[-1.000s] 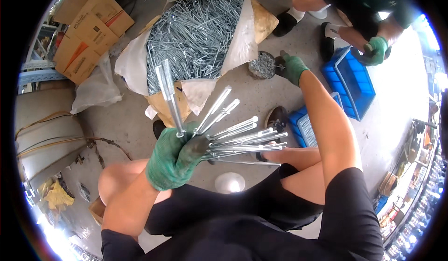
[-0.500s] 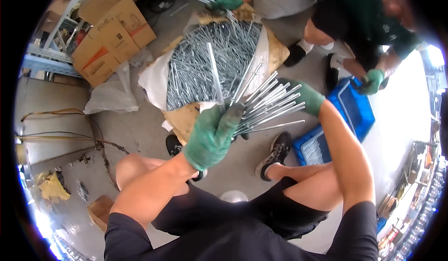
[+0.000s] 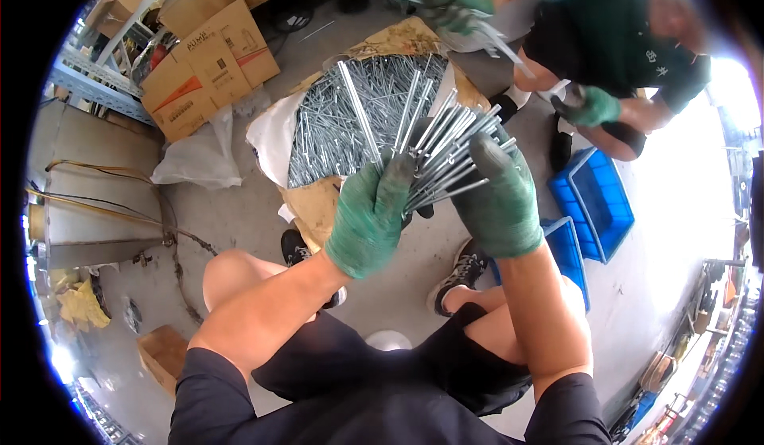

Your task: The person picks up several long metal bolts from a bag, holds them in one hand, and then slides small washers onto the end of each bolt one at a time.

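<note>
A fanned-out bundle of long, thin metal rods (image 3: 447,144) is held up in front of me. My left hand (image 3: 366,220), in a green work glove, is closed around the lower left ends, its thumb pressed across them. My right hand (image 3: 504,198), gloved alike, grips the bundle's right side with its thumb in front; its other fingers are mostly hidden behind. A few rods stick up separately above the left hand. Beyond the bundle lies a big heap of similar rods (image 3: 322,130) in an opened white sack (image 3: 269,144) on cardboard.
Across at the right, a co-worker's gloved hands (image 3: 597,107) hold more rods. Two blue plastic crates (image 3: 617,226) stand on the floor at my right, the nearer one partly behind my arm. At the left are a cardboard box (image 3: 208,75), a plastic bag (image 3: 203,154) and a metal cabinet (image 3: 99,178) with cables.
My right hand has come forward from behind the bundle, its thumb now over the rods. The left hand keeps its hold. The co-worker's hands have moved, spreading rods between them.
</note>
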`<state>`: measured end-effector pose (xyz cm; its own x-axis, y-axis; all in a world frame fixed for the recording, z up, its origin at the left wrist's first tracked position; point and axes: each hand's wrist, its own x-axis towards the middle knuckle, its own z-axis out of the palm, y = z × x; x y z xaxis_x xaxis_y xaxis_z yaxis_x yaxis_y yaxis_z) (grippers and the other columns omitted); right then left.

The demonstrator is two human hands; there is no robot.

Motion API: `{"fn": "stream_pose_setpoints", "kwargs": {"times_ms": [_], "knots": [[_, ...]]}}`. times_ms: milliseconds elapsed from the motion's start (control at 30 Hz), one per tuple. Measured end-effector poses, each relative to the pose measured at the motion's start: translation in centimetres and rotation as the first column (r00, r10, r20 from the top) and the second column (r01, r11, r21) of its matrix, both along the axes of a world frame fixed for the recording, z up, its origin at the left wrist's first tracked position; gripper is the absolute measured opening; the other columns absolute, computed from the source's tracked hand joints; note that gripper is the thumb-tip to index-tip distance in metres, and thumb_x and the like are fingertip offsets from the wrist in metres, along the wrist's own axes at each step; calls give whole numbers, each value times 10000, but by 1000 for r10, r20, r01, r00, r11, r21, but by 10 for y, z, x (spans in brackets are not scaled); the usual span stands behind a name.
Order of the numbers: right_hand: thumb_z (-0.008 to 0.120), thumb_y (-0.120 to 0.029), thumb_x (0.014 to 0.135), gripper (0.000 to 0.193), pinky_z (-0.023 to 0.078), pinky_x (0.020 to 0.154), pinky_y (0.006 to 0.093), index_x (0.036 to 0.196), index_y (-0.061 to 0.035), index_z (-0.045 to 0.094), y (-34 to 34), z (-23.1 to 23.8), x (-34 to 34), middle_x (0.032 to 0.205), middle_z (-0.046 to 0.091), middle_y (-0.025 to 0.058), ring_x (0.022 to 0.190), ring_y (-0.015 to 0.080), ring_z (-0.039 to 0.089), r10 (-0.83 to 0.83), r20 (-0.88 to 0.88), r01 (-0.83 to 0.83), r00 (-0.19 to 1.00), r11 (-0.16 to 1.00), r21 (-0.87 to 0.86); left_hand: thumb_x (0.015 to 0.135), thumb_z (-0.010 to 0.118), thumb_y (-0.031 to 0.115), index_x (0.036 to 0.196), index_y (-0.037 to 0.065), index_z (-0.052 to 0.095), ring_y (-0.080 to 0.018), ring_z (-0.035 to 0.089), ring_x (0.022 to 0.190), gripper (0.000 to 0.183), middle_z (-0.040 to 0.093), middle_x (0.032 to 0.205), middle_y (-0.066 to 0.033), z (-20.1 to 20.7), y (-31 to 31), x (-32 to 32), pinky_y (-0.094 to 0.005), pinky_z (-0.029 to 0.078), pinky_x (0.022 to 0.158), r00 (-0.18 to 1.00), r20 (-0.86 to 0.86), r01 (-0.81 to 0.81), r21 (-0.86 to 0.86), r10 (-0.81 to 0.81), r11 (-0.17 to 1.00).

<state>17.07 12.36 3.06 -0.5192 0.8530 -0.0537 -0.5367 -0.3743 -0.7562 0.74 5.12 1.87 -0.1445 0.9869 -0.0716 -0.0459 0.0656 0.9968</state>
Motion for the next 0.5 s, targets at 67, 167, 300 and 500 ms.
{"fn": "stream_pose_setpoints", "kwargs": {"times_ms": [67, 167, 300, 500], "knots": [[660, -228, 963, 279, 539, 681, 335, 1146, -28, 592, -13, 9, -2, 974, 643, 57, 844, 162, 640, -42, -5, 42, 999, 999, -24, 1074, 465, 441, 967, 5, 668, -86, 514, 550, 492, 638, 670, -40, -1, -2, 6, -260, 416, 500, 999, 38, -7, -36, 9, 999], [657, -170, 965, 199, 524, 630, 306, 1079, -10, 628, -16, 15, 4, 897, 651, 45, 750, 146, 630, -119, 55, 119, 991, 993, 6, 1076, 443, 468, 954, 14, 667, -85, 516, 557, 521, 629, 653, -27, 3, 1, 14, -258, 412, 508, 998, 62, 35, -11, -34, 999], [678, -161, 947, 170, 508, 657, 276, 1018, -7, 670, -26, 18, 5, 863, 669, 24, 750, 104, 610, -207, 367, 156, 907, 974, 166, 1067, 455, 488, 960, 14, 663, -86, 535, 587, 529, 624, 670, -33, 8, 1, 19, -263, 418, 523, 999, 47, 22, 34, -24, 999], [727, -151, 906, 210, 516, 739, 276, 1051, -10, 668, -20, 20, 15, 911, 672, 8, 822, 92, 613, -72, 358, 18, 931, 988, 151, 1066, 457, 488, 954, 12, 654, -97, 539, 566, 528, 604, 644, -28, -3, 3, 18, -274, 420, 514, 1000, 24, 11, 44, -12, 999]]}}
